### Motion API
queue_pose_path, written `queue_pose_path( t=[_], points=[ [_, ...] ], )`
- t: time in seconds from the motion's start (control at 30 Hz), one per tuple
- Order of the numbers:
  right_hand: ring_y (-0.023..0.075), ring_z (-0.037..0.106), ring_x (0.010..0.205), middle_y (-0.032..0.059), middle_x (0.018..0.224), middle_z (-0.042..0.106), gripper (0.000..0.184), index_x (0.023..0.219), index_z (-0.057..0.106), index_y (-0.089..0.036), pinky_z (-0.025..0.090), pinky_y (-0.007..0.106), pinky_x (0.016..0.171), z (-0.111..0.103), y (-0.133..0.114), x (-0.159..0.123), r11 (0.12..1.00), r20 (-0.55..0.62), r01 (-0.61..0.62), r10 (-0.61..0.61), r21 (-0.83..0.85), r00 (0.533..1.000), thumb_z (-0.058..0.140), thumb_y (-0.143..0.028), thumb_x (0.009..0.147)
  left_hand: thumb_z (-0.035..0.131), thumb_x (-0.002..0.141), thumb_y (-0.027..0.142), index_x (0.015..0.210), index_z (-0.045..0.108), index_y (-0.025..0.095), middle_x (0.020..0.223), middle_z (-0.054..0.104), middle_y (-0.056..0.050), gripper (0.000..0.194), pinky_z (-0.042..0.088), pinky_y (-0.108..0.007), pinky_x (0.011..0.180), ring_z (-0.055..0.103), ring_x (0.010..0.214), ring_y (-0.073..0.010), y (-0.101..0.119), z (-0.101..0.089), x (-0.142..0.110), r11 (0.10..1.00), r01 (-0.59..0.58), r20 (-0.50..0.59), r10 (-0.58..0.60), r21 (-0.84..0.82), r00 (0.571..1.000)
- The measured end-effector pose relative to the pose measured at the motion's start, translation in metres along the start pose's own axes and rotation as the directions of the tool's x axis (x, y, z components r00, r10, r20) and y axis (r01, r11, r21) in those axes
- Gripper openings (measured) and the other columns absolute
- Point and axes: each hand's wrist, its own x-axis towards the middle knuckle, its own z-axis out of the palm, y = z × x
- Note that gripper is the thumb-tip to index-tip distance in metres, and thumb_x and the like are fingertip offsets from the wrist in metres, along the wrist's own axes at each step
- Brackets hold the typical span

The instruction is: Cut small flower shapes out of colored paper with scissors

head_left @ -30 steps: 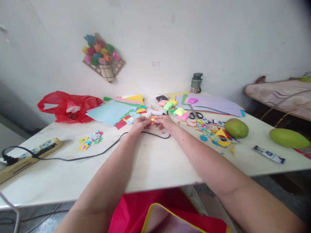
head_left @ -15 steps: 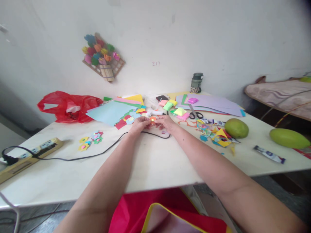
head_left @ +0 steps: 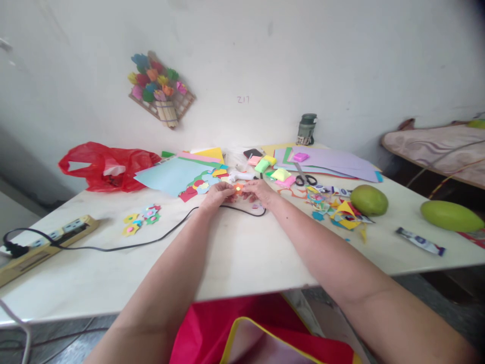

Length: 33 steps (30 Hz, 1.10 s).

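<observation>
Between my two hands, above the middle of the table, is a small orange paper flower [head_left: 238,188] with a yellow centre. My left hand [head_left: 219,195] pinches its left edge with the fingertips. On the opposite edge, my right hand [head_left: 258,192] has its fingers closed, also pinching the flower. Just behind the hands lies a white glue gun [head_left: 242,176], its black cord [head_left: 178,232] running left across the table. Finished-looking paper flowers [head_left: 131,230] in yellow, blue and green lie to the left.
A power strip [head_left: 71,230] sits at the left, near a red plastic bag [head_left: 106,167]. Coloured paper sheets [head_left: 166,175], foam clay packs [head_left: 281,175] and scissors [head_left: 306,180] lie behind. Right are paper scraps [head_left: 343,215], green mangoes [head_left: 369,200] and a tube [head_left: 420,241].
Almost nothing differs. Both hands stay at the flower, whose orange petals seem tilted slightly.
</observation>
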Motion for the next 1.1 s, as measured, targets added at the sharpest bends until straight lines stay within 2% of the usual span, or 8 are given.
queue_pose_path(
  t=[0.27,0.5,0.63,0.87,1.1],
  points=[
    [0.0086,0.055,0.047,0.0020,0.057,0.067,0.007,0.064,0.065,-0.013,0.036,0.017,0.039,0.0025,-0.0009,-0.0006,1.000,-0.024,0.017,-0.017,0.019,1.000,0.062,-0.010,0.069,0.066,0.065,0.034,0.073,0.053,0.015,0.063,0.064,-0.004,0.025,0.049,-0.026,0.057,0.060,0.053,-0.0125,-0.0051,-0.0056,0.0049,0.999,-0.001,0.091,0.004,-0.040,0.996],
    [0.0085,0.054,0.046,0.0006,0.052,0.063,0.009,0.062,0.064,-0.013,0.035,0.017,0.039,0.0027,-0.0028,-0.0029,0.999,-0.006,0.028,-0.027,0.040,1.000,0.061,-0.011,0.070,0.068,0.062,0.029,0.070,0.052,0.014,0.059,0.063,-0.003,0.023,0.048,-0.025,0.056,0.058,0.051,-0.0116,-0.0038,-0.0036,0.0034,1.000,0.009,0.052,-0.008,-0.002,0.999],
    [0.0079,0.053,0.045,-0.0002,0.051,0.062,0.010,0.061,0.063,-0.014,0.035,0.017,0.040,0.0030,0.0000,-0.0009,1.000,-0.005,0.022,-0.022,-0.003,1.000,0.063,-0.014,0.070,0.068,0.059,0.028,0.069,0.053,0.015,0.057,0.063,-0.003,0.023,0.048,-0.025,0.057,0.058,0.051,-0.0119,-0.0031,-0.0021,0.0030,1.000,0.017,0.051,-0.017,-0.001,0.999],
    [0.0074,0.052,0.044,-0.0002,0.050,0.061,0.013,0.059,0.062,-0.013,0.034,0.017,0.039,0.0041,0.0020,0.0024,0.998,-0.063,0.057,-0.057,0.002,0.996,0.062,-0.011,0.072,0.058,0.064,0.041,0.069,0.058,0.013,0.058,0.064,-0.006,0.029,0.047,-0.026,0.055,0.059,0.050,-0.0142,-0.0011,-0.0041,0.0046,0.996,0.048,0.068,-0.043,-0.076,0.997],
    [0.0082,0.055,0.047,0.0017,0.057,0.065,0.008,0.062,0.064,-0.013,0.035,0.018,0.039,0.0038,-0.0005,-0.0007,0.997,-0.041,0.068,-0.066,0.047,0.997,0.065,-0.011,0.069,0.066,0.059,0.028,0.069,0.057,0.013,0.062,0.065,-0.005,0.020,0.047,-0.025,0.058,0.058,0.052,-0.0116,-0.0008,-0.0028,0.0021,1.000,0.025,0.045,-0.025,0.003,0.999]
  ],
)
